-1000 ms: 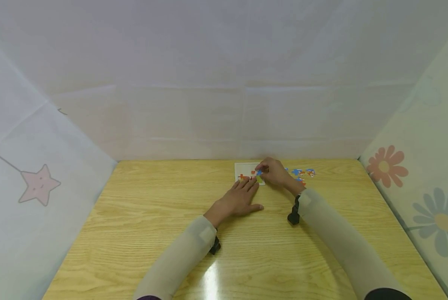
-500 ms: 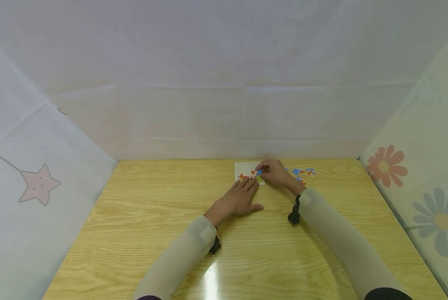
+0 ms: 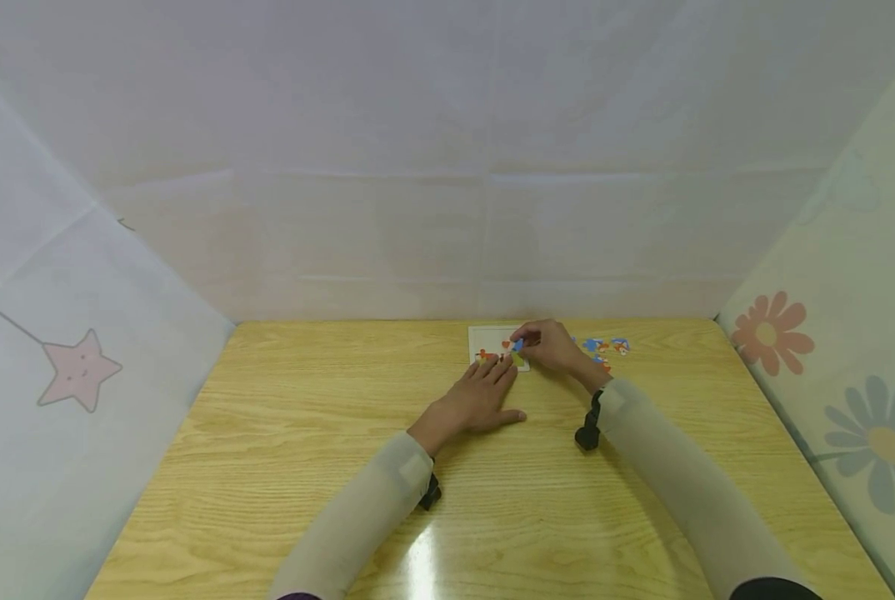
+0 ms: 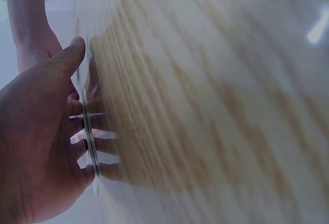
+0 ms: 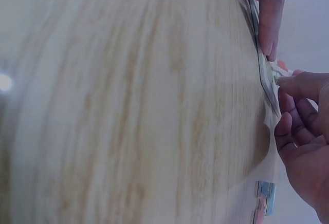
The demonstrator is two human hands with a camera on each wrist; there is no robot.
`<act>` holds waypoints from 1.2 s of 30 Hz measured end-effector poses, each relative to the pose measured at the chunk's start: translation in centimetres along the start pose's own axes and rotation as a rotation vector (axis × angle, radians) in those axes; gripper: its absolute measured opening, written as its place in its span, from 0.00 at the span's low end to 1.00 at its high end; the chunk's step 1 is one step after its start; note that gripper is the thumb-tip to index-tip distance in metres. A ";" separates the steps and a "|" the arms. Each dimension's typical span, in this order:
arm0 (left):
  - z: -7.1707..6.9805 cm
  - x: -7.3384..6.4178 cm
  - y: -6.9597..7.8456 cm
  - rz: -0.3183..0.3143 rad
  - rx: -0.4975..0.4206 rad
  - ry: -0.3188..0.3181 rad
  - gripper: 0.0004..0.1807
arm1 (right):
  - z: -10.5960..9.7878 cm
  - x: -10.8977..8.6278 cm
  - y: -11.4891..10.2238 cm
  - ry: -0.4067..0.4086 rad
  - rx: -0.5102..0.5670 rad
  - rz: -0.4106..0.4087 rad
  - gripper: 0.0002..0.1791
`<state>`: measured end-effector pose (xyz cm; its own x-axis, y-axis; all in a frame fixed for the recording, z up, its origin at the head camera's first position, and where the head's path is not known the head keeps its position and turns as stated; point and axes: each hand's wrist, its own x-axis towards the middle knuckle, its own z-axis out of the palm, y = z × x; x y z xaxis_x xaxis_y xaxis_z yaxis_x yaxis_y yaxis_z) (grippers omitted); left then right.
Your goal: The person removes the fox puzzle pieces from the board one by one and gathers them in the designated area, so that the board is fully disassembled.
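Note:
A white puzzle board (image 3: 483,335), partly filled with colourful pieces, lies near the far edge of the table. My left hand (image 3: 480,402) rests on its near side, fingers straight and thumb spread out to the right. In the left wrist view those fingers lie over the board's thin edge (image 4: 91,149). At the board's right side my right hand (image 3: 556,347) pinches a blue puzzle piece (image 3: 518,344) between thumb and fingertips, down at the board. The right wrist view shows the right hand (image 5: 306,131) close to the left fingers (image 5: 270,21); the piece is mostly hidden there.
Several loose blue, white and orange puzzle pieces (image 3: 592,343) lie on the wooden table (image 3: 327,392) just right of the right hand. A pale cloth wall (image 3: 357,250) rises behind the table, with printed cloth at both sides.
My right hand has sunk slightly toward the board, its fingers still on the blue puzzle piece. The left hand stays where it was.

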<state>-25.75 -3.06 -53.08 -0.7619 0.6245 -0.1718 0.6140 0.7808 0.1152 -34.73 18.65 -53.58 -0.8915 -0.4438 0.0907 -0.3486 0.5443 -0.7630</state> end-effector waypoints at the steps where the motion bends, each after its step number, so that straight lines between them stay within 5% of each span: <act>1: 0.0 0.0 0.0 0.000 0.002 0.000 0.50 | -0.1 -0.1 0.0 0.003 0.008 -0.001 0.11; 14: 0.1 0.1 0.1 -0.003 0.016 -0.014 0.50 | -1.3 -1.3 0.3 0.019 0.055 0.048 0.12; 36: 0.3 0.1 -0.2 0.003 0.023 -0.013 0.50 | -3.8 -3.6 0.2 -0.069 0.072 0.029 0.12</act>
<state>-25.89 -3.21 -53.45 -0.7572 0.6265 -0.1845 0.6211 0.7781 0.0934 -32.67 23.10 -51.61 -0.8780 -0.4780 0.0250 -0.2988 0.5066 -0.8088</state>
